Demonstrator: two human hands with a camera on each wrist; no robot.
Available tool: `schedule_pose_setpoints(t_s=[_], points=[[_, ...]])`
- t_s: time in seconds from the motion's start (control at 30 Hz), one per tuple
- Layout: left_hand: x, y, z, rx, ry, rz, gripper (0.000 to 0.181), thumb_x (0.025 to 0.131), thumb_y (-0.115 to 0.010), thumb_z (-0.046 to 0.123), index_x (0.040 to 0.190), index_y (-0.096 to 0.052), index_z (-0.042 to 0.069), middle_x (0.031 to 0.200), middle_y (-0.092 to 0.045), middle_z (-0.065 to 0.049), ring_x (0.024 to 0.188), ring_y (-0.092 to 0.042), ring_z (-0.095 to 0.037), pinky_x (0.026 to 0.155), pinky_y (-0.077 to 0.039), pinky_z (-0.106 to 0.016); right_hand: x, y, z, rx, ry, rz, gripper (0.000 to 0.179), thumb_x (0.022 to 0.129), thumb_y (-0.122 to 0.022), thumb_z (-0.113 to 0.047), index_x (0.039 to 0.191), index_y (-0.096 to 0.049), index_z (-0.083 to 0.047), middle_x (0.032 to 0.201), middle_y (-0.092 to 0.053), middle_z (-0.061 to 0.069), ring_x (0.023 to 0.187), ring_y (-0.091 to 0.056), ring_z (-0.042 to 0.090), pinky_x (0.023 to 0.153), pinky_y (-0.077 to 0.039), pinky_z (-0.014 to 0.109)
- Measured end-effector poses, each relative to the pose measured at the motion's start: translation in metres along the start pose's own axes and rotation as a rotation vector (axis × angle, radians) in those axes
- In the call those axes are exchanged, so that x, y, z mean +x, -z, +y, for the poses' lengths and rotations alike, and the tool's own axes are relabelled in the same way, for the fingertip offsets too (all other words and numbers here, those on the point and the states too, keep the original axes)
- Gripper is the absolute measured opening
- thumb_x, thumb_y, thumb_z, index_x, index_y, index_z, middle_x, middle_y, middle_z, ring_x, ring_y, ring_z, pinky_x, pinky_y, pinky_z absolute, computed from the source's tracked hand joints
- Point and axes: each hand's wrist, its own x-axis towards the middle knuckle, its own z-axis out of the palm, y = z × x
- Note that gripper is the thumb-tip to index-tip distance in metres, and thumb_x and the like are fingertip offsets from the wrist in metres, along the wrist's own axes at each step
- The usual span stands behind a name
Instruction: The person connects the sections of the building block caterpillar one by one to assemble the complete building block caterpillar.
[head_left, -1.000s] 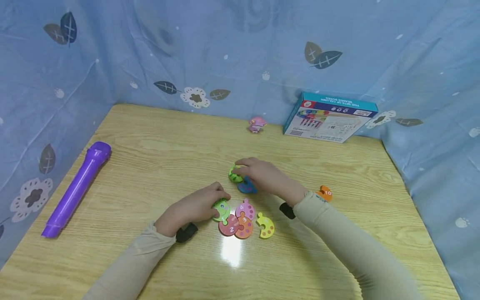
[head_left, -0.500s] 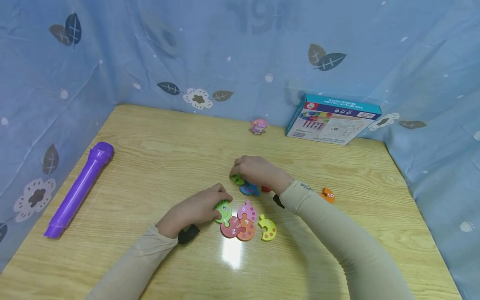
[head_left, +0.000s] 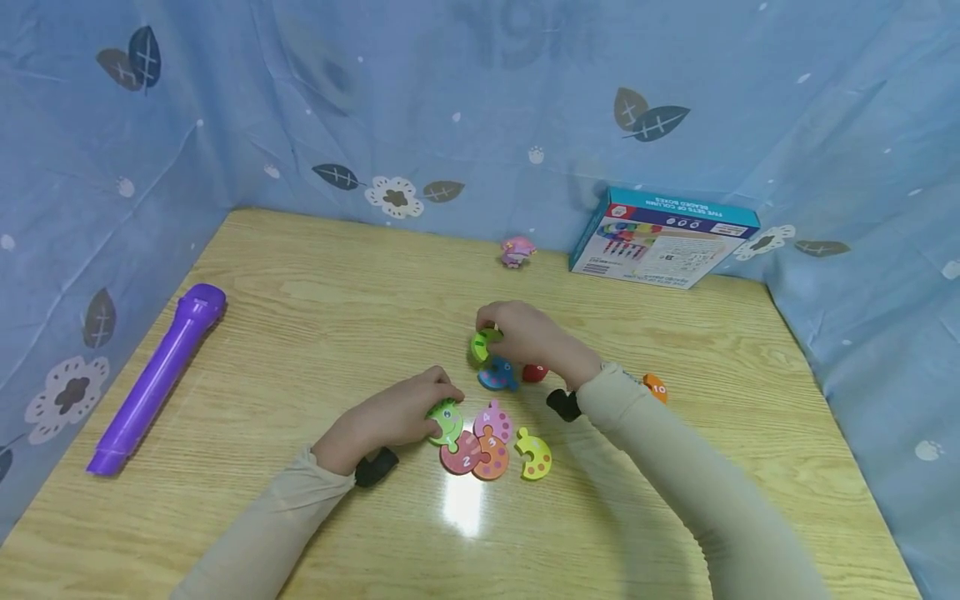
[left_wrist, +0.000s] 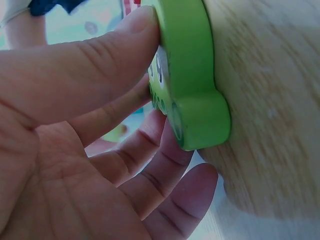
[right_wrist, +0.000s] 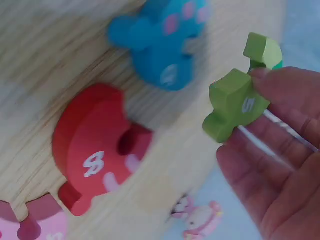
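Here, the right hand pinches the green piece, numbered 5, between thumb and fingers, holding it tilted at the far side of the blue piece. The red piece, marked 8, lies near the blue one, partly under the wrist in the head view. The left hand grips the face piece, thumb on one edge and fingers round the other, at the tabletop. That piece links to piece 2, then piece 3 and piece 4, curving round. The yellow piece sits just beside this chain, apart from it. Beyond the right sleeve shows the orange piece, partly hidden.
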Motion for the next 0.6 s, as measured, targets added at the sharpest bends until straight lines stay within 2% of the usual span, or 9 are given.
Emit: schedule_pose_setpoints(t_s=[0.13,0.3,0.43,0.6], points=[[0.0,0.001,0.0,0.0,0.008,-0.007,0.045,0.077,-0.072,0.005,0.121,-0.059,0.005,0.111,-0.049,-0.004,0.1,-0.053,-0.017,0.087,-0.044,-0.033,-0.019,0.006,-0.007,0.084,-0.012,-0.011,0.017,0.081,-0.068,-0.009,0.097,-0.062,-0.01,0.092,-0.061,0.002,0.08,-0.055,0.017,0.073,-0.046,0.031],[0.001,0.001,-0.001,0.005,0.007,-0.002,0.046,0.077,-0.072,0.005,0.121,-0.059,0.005,0.11,-0.048,-0.004,0.1,-0.052,-0.017,0.087,-0.043,-0.033,-0.041,-0.002,-0.013,0.176,-0.014,-0.081,0.013,0.078,-0.07,-0.008,0.087,-0.061,-0.011,0.083,-0.06,0.001,0.073,-0.052,0.015,0.066,-0.044,0.028],[0.0,0.001,-0.002,0.002,0.003,-0.001,0.046,0.076,-0.072,0.005,0.121,-0.059,0.004,0.11,-0.048,-0.004,0.1,-0.052,-0.017,0.087,-0.043,-0.033,-0.048,-0.013,-0.017,0.197,-0.092,-0.096,0.013,0.076,-0.07,-0.009,0.084,-0.06,-0.011,0.077,-0.057,-0.001,0.07,-0.048,0.015,0.063,-0.04,0.027],[0.001,0.0,-0.001,-0.001,0.003,-0.002,0.046,0.076,-0.072,0.005,0.121,-0.059,0.005,0.111,-0.049,-0.004,0.102,-0.052,-0.017,0.088,-0.043,-0.033,-0.05,-0.025,-0.021,0.156,-0.196,-0.042,0.015,0.072,-0.071,-0.01,0.079,-0.059,-0.013,0.067,-0.052,-0.004,0.063,-0.044,0.014,0.056,-0.034,0.026]])
